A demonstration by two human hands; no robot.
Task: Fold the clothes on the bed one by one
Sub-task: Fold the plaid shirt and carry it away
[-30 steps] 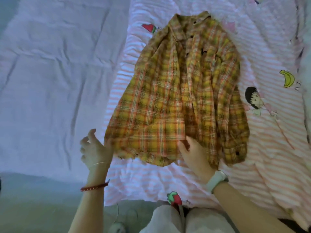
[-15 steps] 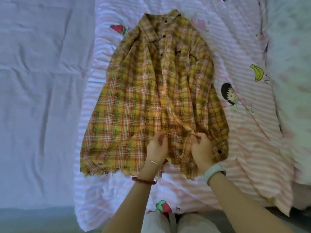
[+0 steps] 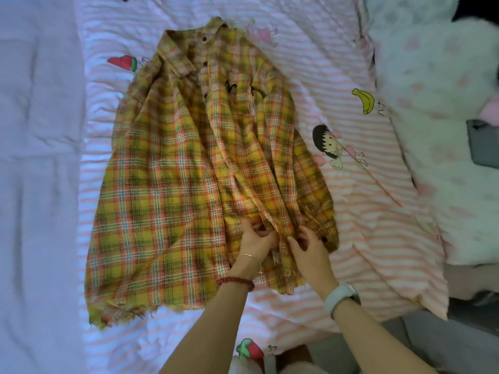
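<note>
A yellow and orange plaid shirt (image 3: pixel 167 190) lies front up on the pink striped blanket (image 3: pixel 364 217), collar at the far end, frayed hem toward me. Its left half lies flat; the right half is bunched in long folds. My left hand (image 3: pixel 256 238) pinches the button placket near the hem at the shirt's middle. Just to its right, my right hand (image 3: pixel 310 249) grips the neighbouring front edge of cloth, fingers curled into the fabric. The two hands are almost touching.
A pale lilac sheet (image 3: pixel 37 184) covers the bed's left side. A white fluffy blanket with pink spots (image 3: pixel 437 109) lies at the right, with a dark flat device (image 3: pixel 483 143) on it. The bed's near edge runs just below my forearms.
My left hand came from the shirt's left hem corner to the middle placket. My right hand stayed at the hem's middle and now grips the front edge. The view shifted closer.
</note>
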